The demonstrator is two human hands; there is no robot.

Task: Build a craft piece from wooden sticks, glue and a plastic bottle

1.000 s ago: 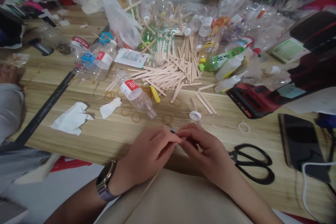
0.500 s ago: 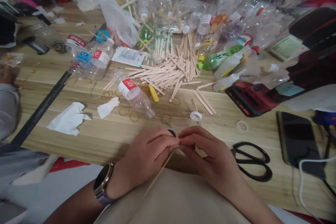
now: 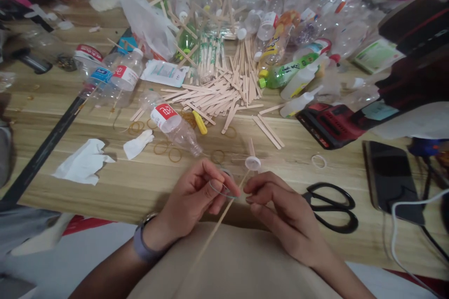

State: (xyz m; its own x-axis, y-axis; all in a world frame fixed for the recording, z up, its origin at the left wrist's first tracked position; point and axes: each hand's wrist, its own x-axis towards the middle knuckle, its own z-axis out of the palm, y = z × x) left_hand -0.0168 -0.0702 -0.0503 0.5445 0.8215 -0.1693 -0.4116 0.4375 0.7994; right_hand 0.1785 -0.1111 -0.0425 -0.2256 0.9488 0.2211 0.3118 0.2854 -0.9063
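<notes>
In the head view my left hand point(image 3: 196, 194) pinches a thin, clear round plastic piece point(image 3: 224, 191) by its edge between thumb and fingers. A slim wooden stick point(image 3: 217, 225) slants past the right end of that piece, its lower end over my lap; I cannot tell whether the two are joined. My right hand point(image 3: 280, 210) is just to the right, fingers half curled and apart, with nothing visible between them. Beyond the fingertips, a white bottle cap point(image 3: 253, 163) with wooden sticks at it rests on the table. Black-handled scissors point(image 3: 331, 208) lie right of my right hand.
Ahead lie a clear bottle point(image 3: 175, 124), rubber bands point(image 3: 175, 154), a yellow-handled tool point(image 3: 199, 123) and a heap of flat wooden sticks point(image 3: 213, 100). More bottles crowd the back. On the right are a red-black power tool point(image 3: 328, 124) and a phone point(image 3: 393, 180).
My hands were together at the round piece; my right hand has come away from it. My left hand has turned, so the clear piece shows more. The view has shifted slightly.
</notes>
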